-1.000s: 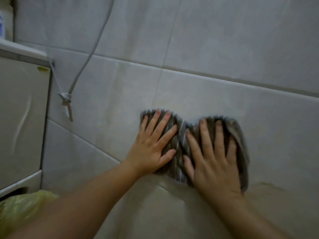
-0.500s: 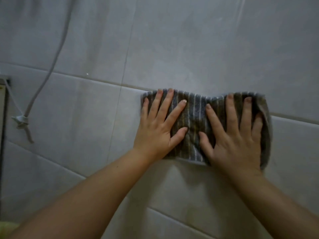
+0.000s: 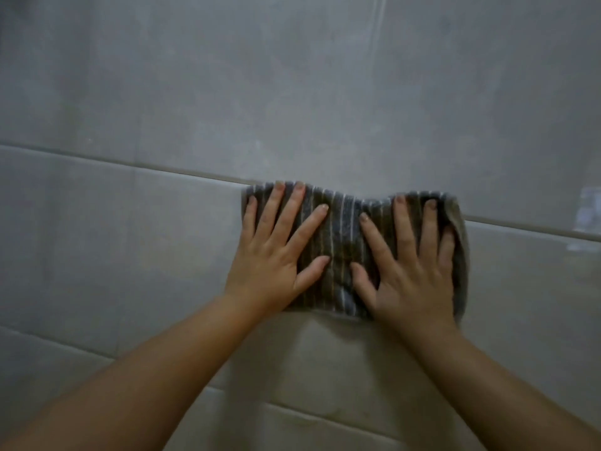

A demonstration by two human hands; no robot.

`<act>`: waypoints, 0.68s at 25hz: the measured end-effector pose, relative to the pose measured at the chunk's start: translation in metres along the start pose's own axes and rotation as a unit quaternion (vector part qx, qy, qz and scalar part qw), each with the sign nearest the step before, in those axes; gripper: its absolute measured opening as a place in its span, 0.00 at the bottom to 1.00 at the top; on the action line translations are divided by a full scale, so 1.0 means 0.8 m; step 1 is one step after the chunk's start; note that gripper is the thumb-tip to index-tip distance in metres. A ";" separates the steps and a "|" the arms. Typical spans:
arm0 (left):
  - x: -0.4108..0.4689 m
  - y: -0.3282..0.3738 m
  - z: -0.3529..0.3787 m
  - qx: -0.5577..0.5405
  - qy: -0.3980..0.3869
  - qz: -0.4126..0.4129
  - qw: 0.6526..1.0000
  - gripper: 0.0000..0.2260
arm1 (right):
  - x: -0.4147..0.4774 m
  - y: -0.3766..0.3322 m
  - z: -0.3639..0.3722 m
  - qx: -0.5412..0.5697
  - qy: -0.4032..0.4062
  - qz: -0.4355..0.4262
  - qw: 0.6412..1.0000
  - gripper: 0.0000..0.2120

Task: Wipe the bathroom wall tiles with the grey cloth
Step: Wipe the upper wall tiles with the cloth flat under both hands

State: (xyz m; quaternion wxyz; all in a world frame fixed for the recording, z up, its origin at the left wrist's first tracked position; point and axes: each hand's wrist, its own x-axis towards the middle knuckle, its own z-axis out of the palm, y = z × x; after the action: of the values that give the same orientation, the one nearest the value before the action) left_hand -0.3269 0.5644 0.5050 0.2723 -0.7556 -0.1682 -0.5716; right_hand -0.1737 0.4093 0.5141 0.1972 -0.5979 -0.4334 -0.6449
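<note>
Since a second ago the grey cloth (image 3: 344, 249) has gone up the wall, from the lower tile to the long grout line (image 3: 130, 164). It now lies spread wider, no longer bunched in the middle. The hands sit further apart. The hanging cord and the cabinet seen earlier at the left have left the view.

Cloth: striped, pressed flat on the wall tiles (image 3: 227, 92), its top edge on the grout line at the left and just above it at the right. Its right edge curls away from the wall.

Left hand (image 3: 276, 255): flat on the cloth's left half, fingers straight and fanned, pressing, gripping nothing; the heel of the palm rests on bare tile.

Right hand (image 3: 409, 275): flat on the right half, fingers straight, thumb out toward the left hand; the little finger lies just beside the curled edge.

Around: two more grout lines slant below the forearms. A pale blurred glare patch (image 3: 587, 209) sits at the far right. Nothing blocks the cloth.
</note>
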 end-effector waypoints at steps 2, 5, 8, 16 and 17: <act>0.016 0.040 0.004 -0.016 0.014 0.001 1.000 0.30 | -0.017 0.035 -0.008 -0.011 -0.004 0.025 1.000 0.31; -0.025 0.079 0.016 -0.019 -0.009 0.049 0.999 0.30 | -0.082 0.043 -0.013 -0.013 -0.034 0.035 0.999 0.33; -0.052 0.092 0.018 -0.011 -0.024 0.069 0.997 0.30 | -0.116 0.040 -0.019 -0.010 -0.067 0.024 0.997 0.33; 0.068 0.158 0.012 -0.023 0.021 0.042 0.999 0.29 | -0.051 0.158 -0.039 -0.044 -0.029 0.076 0.996 0.31; 0.062 0.170 0.015 -0.028 0.021 0.044 0.998 0.29 | -0.064 0.160 -0.038 -0.045 -0.026 0.090 0.995 0.31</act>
State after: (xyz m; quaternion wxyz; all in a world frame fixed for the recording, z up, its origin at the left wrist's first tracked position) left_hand -0.2263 0.4611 0.5205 0.2796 -0.7572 -0.1128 -0.5795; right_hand -0.0823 0.3016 0.5103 0.2159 -0.6591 -0.3539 -0.6275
